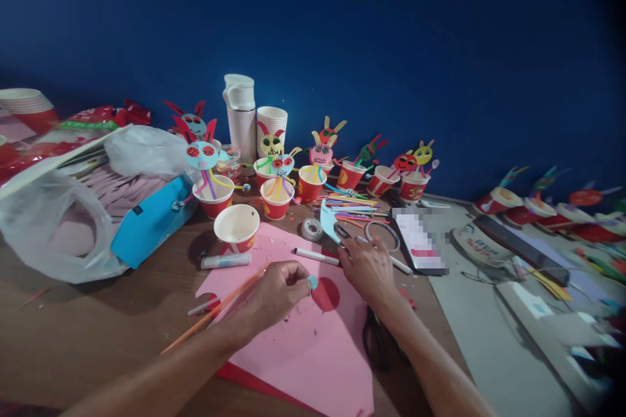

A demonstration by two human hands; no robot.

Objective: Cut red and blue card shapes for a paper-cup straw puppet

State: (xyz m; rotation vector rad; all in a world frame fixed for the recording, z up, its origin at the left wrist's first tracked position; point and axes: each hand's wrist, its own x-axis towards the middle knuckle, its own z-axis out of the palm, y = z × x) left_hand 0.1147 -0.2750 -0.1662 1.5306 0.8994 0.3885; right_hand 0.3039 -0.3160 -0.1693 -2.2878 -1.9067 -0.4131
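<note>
A small light blue paper circle point(312, 282) is pinched between the thumb and forefinger of my left hand point(286, 281). It is at the left edge of a larger red paper circle point(327, 294), which lies on pink paper point(308, 352). Farther right, my right hand point(366, 268) has its fingertips on the lower end of a curved light blue paper scrap point(330, 221). A white marker point(315, 257) lies just left of that hand. Under my right forearm are black-handled scissors point(375, 339), partly hidden. Near the pink sheet's top is a roll of clear tape point(312, 229).
A red-and-white paper cup point(237, 227) and a glue stick point(225, 261) stand and lie at the left. Behind are several cups with paper-faced figures point(278, 199), a white flask point(240, 120) and colored straws point(357, 207). A phone point(419, 241) lies right; a plastic bag point(63, 254) left.
</note>
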